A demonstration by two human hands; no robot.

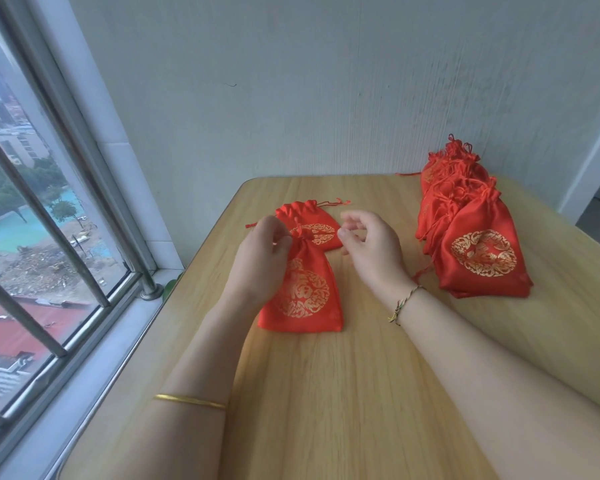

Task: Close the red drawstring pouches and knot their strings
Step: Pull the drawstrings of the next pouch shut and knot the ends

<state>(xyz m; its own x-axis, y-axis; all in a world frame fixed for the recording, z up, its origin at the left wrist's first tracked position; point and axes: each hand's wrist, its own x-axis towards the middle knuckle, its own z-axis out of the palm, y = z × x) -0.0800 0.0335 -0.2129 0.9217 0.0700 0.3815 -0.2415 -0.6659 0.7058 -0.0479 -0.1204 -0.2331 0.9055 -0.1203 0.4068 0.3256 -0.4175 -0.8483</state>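
Observation:
A red drawstring pouch [303,292] with a gold round emblem lies on the wooden table [343,393], its neck gathered at the far end. My left hand [260,258] pinches the pouch's neck or string at the gathered top. My right hand [371,247] hovers just right of that neck, fingers loosely curled, holding nothing that I can see. A second red pouch [312,223] lies just behind, its neck cinched and strings trailing to the right.
A pile of several red pouches [471,237] sits at the table's back right. A window with metal bars [49,237] runs along the left. A grey wall [326,98] stands behind the table.

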